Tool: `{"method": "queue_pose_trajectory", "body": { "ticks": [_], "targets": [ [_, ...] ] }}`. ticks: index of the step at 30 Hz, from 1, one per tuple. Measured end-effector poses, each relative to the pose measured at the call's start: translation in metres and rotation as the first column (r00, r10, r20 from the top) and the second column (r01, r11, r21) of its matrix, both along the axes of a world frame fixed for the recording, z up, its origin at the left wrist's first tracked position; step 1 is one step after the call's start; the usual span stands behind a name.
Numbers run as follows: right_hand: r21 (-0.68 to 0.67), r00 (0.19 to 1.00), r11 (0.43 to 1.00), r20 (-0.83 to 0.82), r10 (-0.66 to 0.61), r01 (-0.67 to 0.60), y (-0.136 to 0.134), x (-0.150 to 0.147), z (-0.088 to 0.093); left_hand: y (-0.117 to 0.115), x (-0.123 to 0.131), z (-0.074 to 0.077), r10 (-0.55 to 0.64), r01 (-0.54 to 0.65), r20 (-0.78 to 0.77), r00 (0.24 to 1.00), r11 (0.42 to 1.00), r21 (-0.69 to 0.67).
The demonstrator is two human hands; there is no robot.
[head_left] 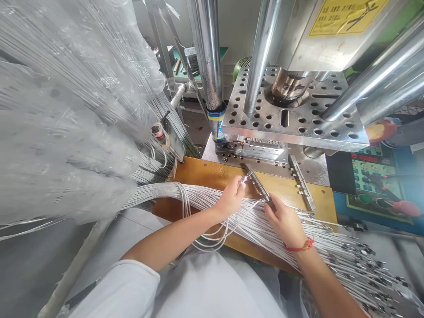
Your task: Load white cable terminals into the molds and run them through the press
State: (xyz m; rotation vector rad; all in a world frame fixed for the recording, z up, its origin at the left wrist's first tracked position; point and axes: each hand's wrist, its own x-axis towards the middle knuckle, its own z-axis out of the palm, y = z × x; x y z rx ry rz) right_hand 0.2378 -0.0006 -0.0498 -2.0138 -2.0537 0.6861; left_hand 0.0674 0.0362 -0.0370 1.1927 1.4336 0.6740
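Note:
My right hand point(284, 219) grips the near end of a narrow metal mold strip point(259, 184) with small fittings along one edge. At the strip's far end, my left hand point(231, 195) is pinched on the end of a white cable point(239, 175), close to the metal. Another white cable runs into the strip's near end, and its slack loops point(212, 244) hang below my left forearm. Under both hands lies a thick bundle of white cables point(202, 196). To the right, a second metal strip point(303, 183) rests on the brown board point(195, 170), apart from my hands.
A press with a perforated steel plate point(258, 121) and steel columns point(207, 53) stands ahead. Below that plate sits a metal mold block point(265, 151). Plastic-wrapped cables point(66, 132) fill the left side. A control panel point(374, 172) and red-handled pliers point(406, 207) are at right.

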Motion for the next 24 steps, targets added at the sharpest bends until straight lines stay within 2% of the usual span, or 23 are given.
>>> {"method": "queue_pose_trajectory", "body": {
  "ticks": [2,3,6,9,11,16,20,24],
  "targets": [
    [-0.007,1.0,1.0,0.002,-0.002,0.002,0.0,-0.001,0.001,0.002,-0.002,-0.004,-0.06,0.06,0.0,0.998,0.996,0.072],
    [-0.005,1.0,1.0,0.004,0.001,-0.001,0.001,-0.001,0.002,0.003,-0.002,-0.006,-0.094,0.093,0.022,0.995,0.994,0.054],
    [0.001,1.0,1.0,0.014,0.004,-0.004,0.001,-0.002,0.002,0.009,0.0,-0.008,-0.142,0.177,0.22,0.965,0.973,-0.149],
    [0.004,1.0,1.0,0.014,0.002,-0.002,0.0,-0.002,0.001,0.014,0.001,-0.004,-0.146,0.242,0.364,0.92,0.942,-0.234],
    [0.007,1.0,1.0,0.007,0.007,-0.007,0.0,-0.001,0.0,0.017,0.002,-0.002,-0.155,0.246,0.322,0.934,0.933,-0.264],
    [0.001,1.0,1.0,-0.026,-0.009,0.009,0.002,-0.002,0.001,0.017,0.001,-0.008,-0.228,0.239,0.073,0.971,0.913,-0.332],
    [-0.011,1.0,1.0,-0.017,-0.017,0.016,0.003,-0.002,0.002,0.017,0.004,-0.013,-0.291,0.292,0.054,0.955,0.892,-0.344],
    [0.014,1.0,1.0,0.027,0.016,-0.016,0.001,-0.003,0.002,0.017,0.007,-0.011,-0.31,0.312,0.062,0.949,0.887,-0.34]
  ]
}}
